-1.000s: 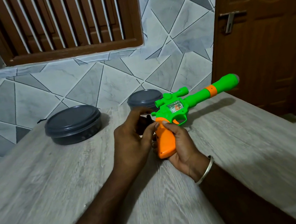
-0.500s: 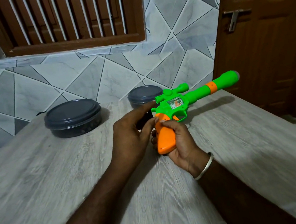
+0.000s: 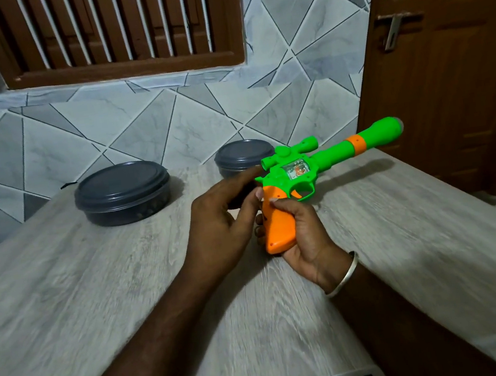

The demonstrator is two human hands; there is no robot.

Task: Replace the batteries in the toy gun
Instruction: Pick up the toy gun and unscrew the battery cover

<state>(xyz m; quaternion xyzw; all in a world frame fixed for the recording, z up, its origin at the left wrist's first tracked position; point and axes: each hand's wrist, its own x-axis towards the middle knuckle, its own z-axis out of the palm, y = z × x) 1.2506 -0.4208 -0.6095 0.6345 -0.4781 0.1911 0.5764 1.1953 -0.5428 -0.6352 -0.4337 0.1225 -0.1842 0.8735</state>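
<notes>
a pale wood-grain desk (image 3: pixel 94 291) stands against a wall of grey and white angled tiles, with a brown slatted window (image 3: pixel 119 23) at 12 o'clock and a brown door (image 3: pixel 446 61) at 2 o'clock. on the far part of the desk sit two dark round tubs with lids on: a large tub (image 3: pixel 122 193) at 11 o'clock and a small tub (image 3: pixel 242 156) at 12 o'clock, partly hidden behind the toy.

the toy gun (image 3: pixel 296 174) is held up just above the middle of the desk, its shadow lying on the wood beyond it. it has a bright green body with a small green scope on top, a little clear window with a picture on its side, a long green barrel ringed by an orange band, and an orange grip and trigger. the barrel points toward 2 o'clock.

the right hand (image 3: pixel 305 237), with a silver bangle (image 3: pixel 343 273) on its wrist, is wrapped round the orange grip, thumb on its upper side. the left hand (image 3: pixel 216 224) is close at 9 o'clock of the grip, fingers loosely stretched, thumb tip touching the top of the grip and forefinger reaching toward the back of the green body.
</notes>
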